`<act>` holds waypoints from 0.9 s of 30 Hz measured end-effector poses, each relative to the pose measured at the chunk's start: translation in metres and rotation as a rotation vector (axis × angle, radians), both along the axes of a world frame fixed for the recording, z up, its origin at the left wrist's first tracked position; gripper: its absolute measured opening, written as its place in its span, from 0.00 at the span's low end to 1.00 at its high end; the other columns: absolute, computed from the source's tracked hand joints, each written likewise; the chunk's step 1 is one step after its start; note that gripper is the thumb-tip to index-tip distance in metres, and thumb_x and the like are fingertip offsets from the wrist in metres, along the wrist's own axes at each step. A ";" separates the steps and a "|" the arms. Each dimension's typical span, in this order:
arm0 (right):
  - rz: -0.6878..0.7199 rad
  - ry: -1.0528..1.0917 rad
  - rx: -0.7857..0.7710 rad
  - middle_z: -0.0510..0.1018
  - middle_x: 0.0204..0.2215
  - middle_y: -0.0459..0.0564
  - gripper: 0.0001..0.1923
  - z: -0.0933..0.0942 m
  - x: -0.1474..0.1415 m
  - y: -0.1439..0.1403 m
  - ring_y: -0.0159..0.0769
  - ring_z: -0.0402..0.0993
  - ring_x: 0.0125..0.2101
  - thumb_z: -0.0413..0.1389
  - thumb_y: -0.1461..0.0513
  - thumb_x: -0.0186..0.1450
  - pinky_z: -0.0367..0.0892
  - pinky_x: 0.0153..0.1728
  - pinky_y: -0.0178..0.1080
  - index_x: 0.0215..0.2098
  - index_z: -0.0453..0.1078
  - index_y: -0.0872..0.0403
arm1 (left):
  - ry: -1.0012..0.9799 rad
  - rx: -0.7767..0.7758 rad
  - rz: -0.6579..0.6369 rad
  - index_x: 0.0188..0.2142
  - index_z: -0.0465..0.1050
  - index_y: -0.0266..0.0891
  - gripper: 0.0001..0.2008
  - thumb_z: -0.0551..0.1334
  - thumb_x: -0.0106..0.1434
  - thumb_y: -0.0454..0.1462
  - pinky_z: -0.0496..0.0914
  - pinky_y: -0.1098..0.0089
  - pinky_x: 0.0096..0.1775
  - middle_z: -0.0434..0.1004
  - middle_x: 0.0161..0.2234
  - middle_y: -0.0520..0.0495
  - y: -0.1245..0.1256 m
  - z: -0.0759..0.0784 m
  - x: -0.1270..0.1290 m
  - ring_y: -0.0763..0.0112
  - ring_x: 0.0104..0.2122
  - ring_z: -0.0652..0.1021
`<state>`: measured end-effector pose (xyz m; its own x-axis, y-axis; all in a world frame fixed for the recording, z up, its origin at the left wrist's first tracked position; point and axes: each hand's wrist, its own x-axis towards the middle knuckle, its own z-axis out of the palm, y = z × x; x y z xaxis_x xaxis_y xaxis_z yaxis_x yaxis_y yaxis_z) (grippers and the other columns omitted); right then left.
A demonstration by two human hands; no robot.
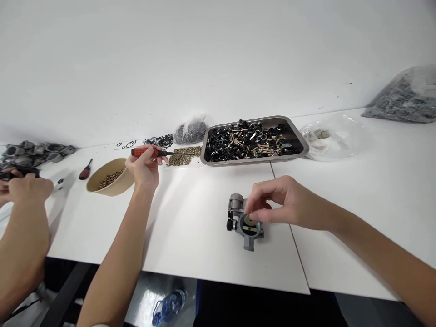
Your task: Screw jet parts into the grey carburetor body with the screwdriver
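My left hand point(146, 170) is wrapped round the red handle of a screwdriver point(139, 152). The screwdriver's shaft points right, over a pile of small brass screws point(184, 156). Lower down, my right hand point(286, 202) pinches a thin, round throttle plate point(250, 220) between thumb and fingertips. It holds the plate at the round bore of a grey metal carburetor body point(249, 244) on the white table. A slotted shaft crosses this bore, and black fittings stick out of the body's left side. Fingers hide part of the plate and the body.
A metal tray point(255, 160) of black parts stands behind. Left are a beige bowl point(111, 185) of brass screws and another screwdriver point(85, 170). Plastic bags point(402, 97) lie along the wall. A co-worker's hand point(30, 186) works at far left, near grey castings point(25, 154).
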<state>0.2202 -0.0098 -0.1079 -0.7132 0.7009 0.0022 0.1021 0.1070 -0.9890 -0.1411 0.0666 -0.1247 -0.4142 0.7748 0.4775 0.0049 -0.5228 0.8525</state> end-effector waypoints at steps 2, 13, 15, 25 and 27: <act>0.043 -0.047 0.025 0.79 0.30 0.49 0.07 0.003 0.000 -0.002 0.36 0.74 0.32 0.63 0.59 0.61 0.70 0.36 0.40 0.36 0.80 0.53 | 0.003 -0.005 0.001 0.26 0.70 0.36 0.08 0.67 0.51 0.37 0.71 0.67 0.21 0.75 0.25 0.47 0.000 0.000 0.000 0.74 0.17 0.70; 0.081 -0.100 0.073 0.80 0.33 0.49 0.08 0.003 -0.003 -0.008 0.35 0.76 0.35 0.61 0.61 0.62 0.69 0.36 0.36 0.40 0.79 0.51 | 0.007 0.014 -0.007 0.25 0.71 0.35 0.04 0.65 0.52 0.33 0.72 0.64 0.22 0.75 0.25 0.46 0.001 -0.001 0.000 0.74 0.16 0.69; 0.082 -0.106 0.071 0.80 0.33 0.50 0.09 0.003 -0.003 -0.008 0.35 0.76 0.35 0.61 0.60 0.63 0.69 0.36 0.36 0.41 0.79 0.51 | 0.007 0.015 -0.006 0.25 0.71 0.35 0.03 0.64 0.52 0.33 0.72 0.63 0.23 0.75 0.25 0.46 0.000 -0.001 0.001 0.74 0.16 0.69; 0.059 -0.111 0.113 0.79 0.32 0.50 0.09 -0.003 -0.005 -0.011 0.37 0.77 0.33 0.60 0.62 0.63 0.70 0.32 0.36 0.41 0.79 0.50 | 0.026 -0.007 0.012 0.25 0.70 0.36 0.04 0.64 0.52 0.34 0.71 0.65 0.21 0.74 0.26 0.46 0.002 -0.003 -0.002 0.75 0.16 0.69; 0.053 -0.114 0.145 0.79 0.31 0.50 0.09 -0.005 -0.005 -0.012 0.37 0.76 0.32 0.60 0.62 0.62 0.70 0.32 0.37 0.40 0.79 0.51 | 0.030 -0.014 0.020 0.25 0.70 0.36 0.05 0.65 0.52 0.35 0.69 0.67 0.20 0.74 0.26 0.46 0.002 -0.003 -0.002 0.75 0.16 0.69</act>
<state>0.2153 -0.0216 -0.1126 -0.7506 0.6606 0.0176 0.2027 0.2556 -0.9453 -0.1430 0.0688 -0.1279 -0.4153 0.7735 0.4788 0.0406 -0.5101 0.8591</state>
